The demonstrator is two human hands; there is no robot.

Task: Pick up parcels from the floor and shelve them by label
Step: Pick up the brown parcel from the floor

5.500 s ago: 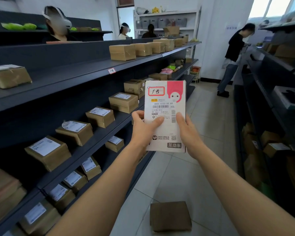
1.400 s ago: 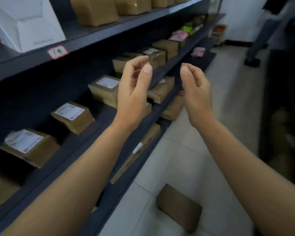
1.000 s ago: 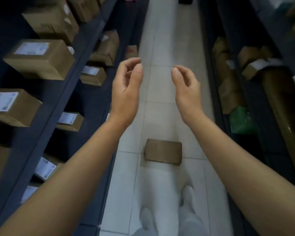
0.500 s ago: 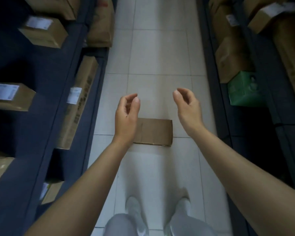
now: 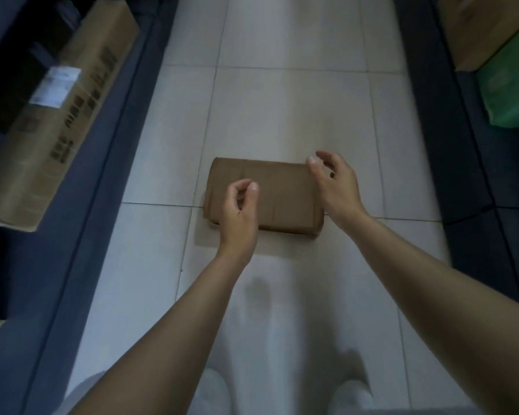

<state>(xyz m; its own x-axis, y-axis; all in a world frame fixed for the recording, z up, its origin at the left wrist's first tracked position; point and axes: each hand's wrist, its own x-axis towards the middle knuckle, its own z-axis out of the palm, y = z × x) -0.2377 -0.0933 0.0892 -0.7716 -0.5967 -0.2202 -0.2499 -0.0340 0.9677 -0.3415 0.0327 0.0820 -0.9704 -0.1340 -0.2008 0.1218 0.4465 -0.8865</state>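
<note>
parcel (image 5: 277,194), a flat brown cardboard one, lies on the pale tiled floor (image 5: 282,115) in the middle of the aisle, with its plain side up, and no label shows on this side. left hand (image 5: 238,209) is over the near left part of the parcel, its fingers loosely curled and the thumb a little apart from them, holding nothing; if it touches the cardboard or is just above it, i cannot tell. right hand (image 5: 337,184) is at the right end of the parcel, fingers spread wide and bent, also empty, and it seems just above the edge, not closed on it. to the left of the parcel, well apart, a dark shelf (image 5: 81,205) runs along the aisle, and a long cardboard box (image 5: 57,115) with a white label lies on it. to the right of the parcel, well apart, there is another dark shelf unit (image 5: 462,175) with a green package (image 5: 510,85) and a brown box (image 5: 474,28) just beside it. near the parcel, toward the person, two pale shoes (image 5: 354,393) stand on the tiles, blurred.
</note>
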